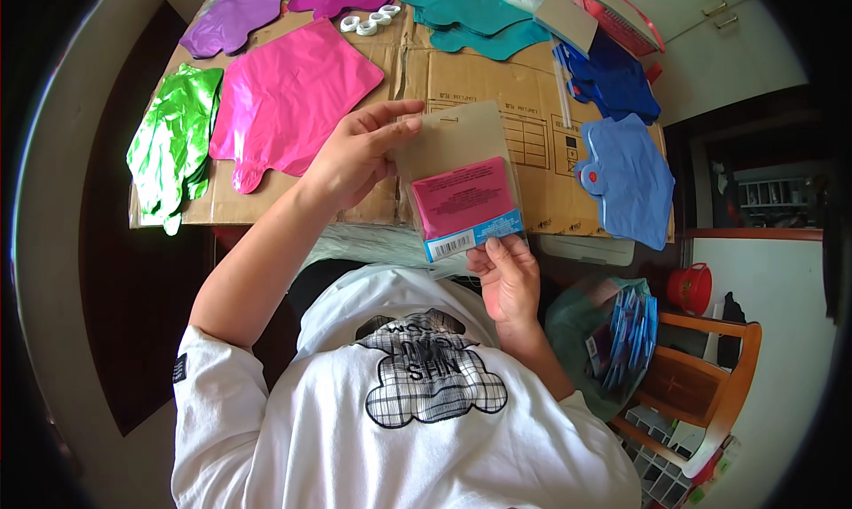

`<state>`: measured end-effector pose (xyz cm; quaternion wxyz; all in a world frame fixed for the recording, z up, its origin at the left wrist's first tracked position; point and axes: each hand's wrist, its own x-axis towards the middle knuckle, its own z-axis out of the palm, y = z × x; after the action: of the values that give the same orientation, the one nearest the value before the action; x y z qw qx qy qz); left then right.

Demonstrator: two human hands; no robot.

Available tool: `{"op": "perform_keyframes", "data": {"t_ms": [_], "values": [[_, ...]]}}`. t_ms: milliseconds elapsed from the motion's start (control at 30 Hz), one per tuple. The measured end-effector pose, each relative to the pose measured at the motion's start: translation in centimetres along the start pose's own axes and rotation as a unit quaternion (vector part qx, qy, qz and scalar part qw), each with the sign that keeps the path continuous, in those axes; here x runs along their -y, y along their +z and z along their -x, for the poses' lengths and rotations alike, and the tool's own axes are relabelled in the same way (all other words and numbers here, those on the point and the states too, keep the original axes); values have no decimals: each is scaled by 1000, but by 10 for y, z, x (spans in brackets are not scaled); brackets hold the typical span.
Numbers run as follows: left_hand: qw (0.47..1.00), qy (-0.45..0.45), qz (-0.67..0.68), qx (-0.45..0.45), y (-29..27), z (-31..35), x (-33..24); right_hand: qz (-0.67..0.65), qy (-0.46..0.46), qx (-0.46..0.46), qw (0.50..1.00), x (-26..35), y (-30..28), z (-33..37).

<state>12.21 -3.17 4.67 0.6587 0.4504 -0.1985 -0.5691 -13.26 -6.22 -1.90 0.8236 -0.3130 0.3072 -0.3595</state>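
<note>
I am looking down over a white printed shirt at two bare hands holding one packet up over a flattened cardboard sheet [461,78]; at the far left of that sheet a crinkled green foil balloon [173,141] is lying flat, with a purple one [232,16] above it and a large pink one [288,96] just beside it; the left hand [355,154] is coming in from the lower left, its fingers curled partway and its thumb and fingertips [404,127] pinching the upper left edge of the packet [461,181]; the packet is a tan card backing with a folded pink balloon sealed against its lower half, its long axis running from upper left to lower right, tilted a little; it is sitting between the two hands, to the right of the left fingers and directly above the right ones; the right hand [508,283] is rising from below, thumb pressed on the packet's bottom edge, the other fingers hidden behind the card, so I cannot tell how far they are closing; three small white tape rolls [368,21] are resting near the sheet's top; teal balloons [475,12] and blue balloons [626,176] are spreading to the right; beyond the sheet's right edge a wooden chair [710,376] is carrying a bag of further blue packets [621,336], a red bucket [690,287] is standing near it.
</note>
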Motion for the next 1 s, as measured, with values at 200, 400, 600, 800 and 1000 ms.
{"op": "perform_keyframes", "data": {"t_ms": [200,400,600,800,1000], "values": [[989,-16,138,52,9,22,24,-12,-10,-12,1000,4,16,0],[996,-69,-59,9,30,56,54,14,23,-21,999,11,37,-5],[989,-62,-135,4,20,50,35,138,67,-9,988,26,14,-7],[986,-40,-160,4,19,36,26,516,-345,25,783,55,20,-18],[971,-49,-233,-21,23,28,19,701,-448,192,521,76,23,-42]]}}
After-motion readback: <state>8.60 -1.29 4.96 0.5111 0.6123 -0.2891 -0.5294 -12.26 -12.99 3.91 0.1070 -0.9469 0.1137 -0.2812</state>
